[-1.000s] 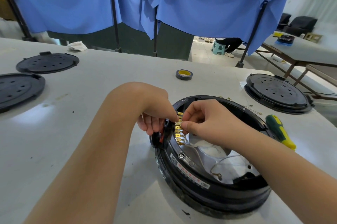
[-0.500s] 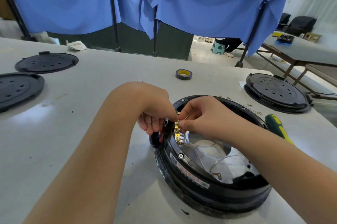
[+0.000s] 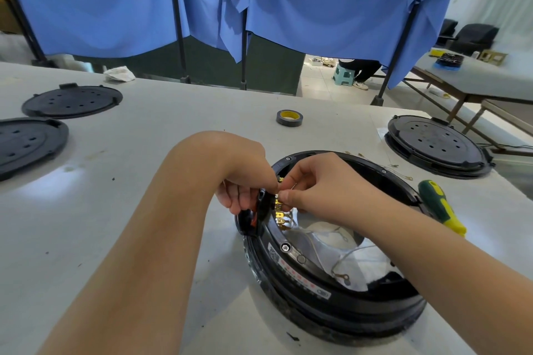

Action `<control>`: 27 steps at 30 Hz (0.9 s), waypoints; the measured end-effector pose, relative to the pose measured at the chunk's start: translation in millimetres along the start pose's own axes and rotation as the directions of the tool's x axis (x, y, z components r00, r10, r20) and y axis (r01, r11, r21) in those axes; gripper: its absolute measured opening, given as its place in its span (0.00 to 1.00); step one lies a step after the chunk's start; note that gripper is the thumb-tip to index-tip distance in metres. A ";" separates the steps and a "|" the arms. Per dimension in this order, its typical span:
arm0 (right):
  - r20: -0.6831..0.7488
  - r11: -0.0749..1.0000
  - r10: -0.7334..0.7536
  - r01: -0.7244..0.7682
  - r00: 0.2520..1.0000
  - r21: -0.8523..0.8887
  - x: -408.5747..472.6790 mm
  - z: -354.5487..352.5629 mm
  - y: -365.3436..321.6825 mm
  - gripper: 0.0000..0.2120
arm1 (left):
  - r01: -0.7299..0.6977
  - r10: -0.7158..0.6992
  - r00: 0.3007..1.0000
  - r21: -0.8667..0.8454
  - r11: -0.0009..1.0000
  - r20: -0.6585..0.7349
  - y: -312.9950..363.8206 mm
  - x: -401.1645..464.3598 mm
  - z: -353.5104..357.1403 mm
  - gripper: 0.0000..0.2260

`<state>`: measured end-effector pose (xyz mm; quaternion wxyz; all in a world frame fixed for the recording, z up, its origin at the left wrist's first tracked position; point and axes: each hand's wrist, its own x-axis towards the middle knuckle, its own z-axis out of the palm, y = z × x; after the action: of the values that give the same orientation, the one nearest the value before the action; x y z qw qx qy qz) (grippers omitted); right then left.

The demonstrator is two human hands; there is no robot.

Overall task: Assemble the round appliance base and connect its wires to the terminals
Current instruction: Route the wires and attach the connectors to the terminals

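Note:
The round black appliance base [image 3: 331, 305] lies open side up on the white table [image 3: 144, 210]. A black socket block [image 3: 253, 216] sits on its left rim, with a row of brass terminals [image 3: 279, 211] facing inward. My left hand [image 3: 245, 181] grips the socket block from outside. My right hand [image 3: 311, 187] pinches a thin wire end against the upper terminals. Thin white wires [image 3: 346, 256] trail across the base's pale inside, one ending in a loose ring lug [image 3: 344, 278].
A green and yellow screwdriver [image 3: 441, 207] lies right of the base. A tape roll [image 3: 289, 118] sits behind. Another black base [image 3: 435, 147] stands far right, and two black covers [image 3: 72, 102] [image 3: 26, 144] lie at the left. Blue curtains hang behind the table.
My right hand has moved slightly up and left along the terminal row, uncovering the lower terminals. The left hand has stayed on the socket block.

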<state>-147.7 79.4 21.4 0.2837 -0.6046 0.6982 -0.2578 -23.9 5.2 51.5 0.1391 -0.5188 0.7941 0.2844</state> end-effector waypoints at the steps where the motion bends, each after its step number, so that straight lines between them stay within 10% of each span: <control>1: -0.010 1.000 -0.003 0.003 1.000 -0.011 -0.3 -0.1 0.6 0.05 | 0.001 -0.001 1.000 -0.001 1.000 0.001 0.1 -0.3 0.2 0.18; 18: -0.276 0.956 0.061 0.023 0.959 0.291 10.9 -58.3 26.6 0.03 | 0.033 -0.033 0.999 0.003 0.999 -0.007 -0.6 0.1 -0.5 0.21; 27: -0.418 0.971 0.101 -0.181 0.903 -0.158 62.2 -100.4 130.0 0.03 | 0.058 -0.058 0.998 0.001 0.998 -0.015 1.0 2.7 0.9 0.20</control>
<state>-316.3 37.1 -4.4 0.0902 -0.5100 0.8057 -0.2875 -26.1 4.1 49.6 0.1418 -0.5438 0.7798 0.2759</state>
